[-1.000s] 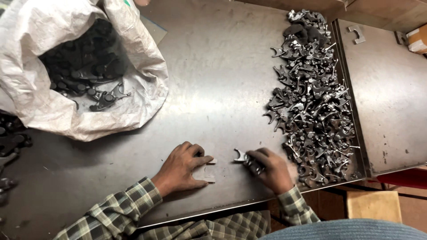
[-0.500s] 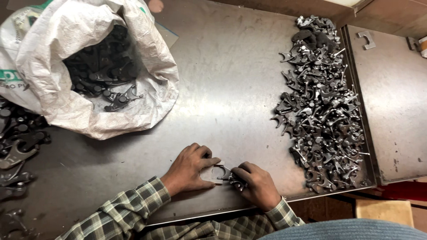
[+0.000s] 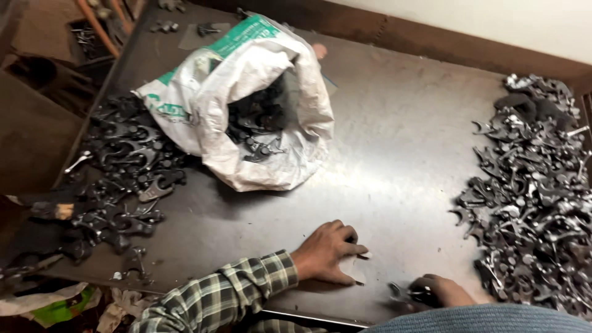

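Near the tabletop's (image 3: 401,142) front edge, the left hand (image 3: 327,253) lies spread flat, holding nothing, while the right hand (image 3: 441,291) grips a small metal part (image 3: 398,290), seemingly mid-sorting.

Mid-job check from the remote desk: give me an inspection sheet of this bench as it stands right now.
Surface: bare metal table, scuffed, open in the middle.
Job's things: small metal part gripped in the right hand; small pale piece under the left hand.
Clutter: white woven sack lying open with dark parts inside; pile of grey metal parts on the right; darker pile of parts on the left.
Grippers: left hand flat on the table, fingers spread; right hand closed on the part.
Cables: nothing seen.
Surroundings: pale wall behind; crumpled wrapping below the left edge.
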The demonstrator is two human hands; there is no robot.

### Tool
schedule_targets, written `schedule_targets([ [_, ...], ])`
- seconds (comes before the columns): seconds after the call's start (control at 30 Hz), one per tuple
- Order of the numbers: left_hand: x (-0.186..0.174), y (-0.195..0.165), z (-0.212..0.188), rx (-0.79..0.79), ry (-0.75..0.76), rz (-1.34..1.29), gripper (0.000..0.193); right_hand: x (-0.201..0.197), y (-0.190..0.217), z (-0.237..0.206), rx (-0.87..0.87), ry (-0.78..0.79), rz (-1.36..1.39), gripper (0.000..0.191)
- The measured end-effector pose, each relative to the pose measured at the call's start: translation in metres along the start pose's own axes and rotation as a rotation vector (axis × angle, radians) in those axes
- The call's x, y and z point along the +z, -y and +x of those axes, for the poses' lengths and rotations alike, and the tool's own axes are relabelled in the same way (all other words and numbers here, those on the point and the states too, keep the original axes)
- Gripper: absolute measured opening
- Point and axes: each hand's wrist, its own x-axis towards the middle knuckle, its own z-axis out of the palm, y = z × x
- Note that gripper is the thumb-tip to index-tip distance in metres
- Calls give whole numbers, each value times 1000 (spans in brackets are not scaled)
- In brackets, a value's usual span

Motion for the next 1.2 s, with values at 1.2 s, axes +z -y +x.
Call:
schedule_targets([
  [1.2, -32, -108, -14, -73, -168, 135, 76, 66, 57, -63, 94, -1182, -120, 65],
])
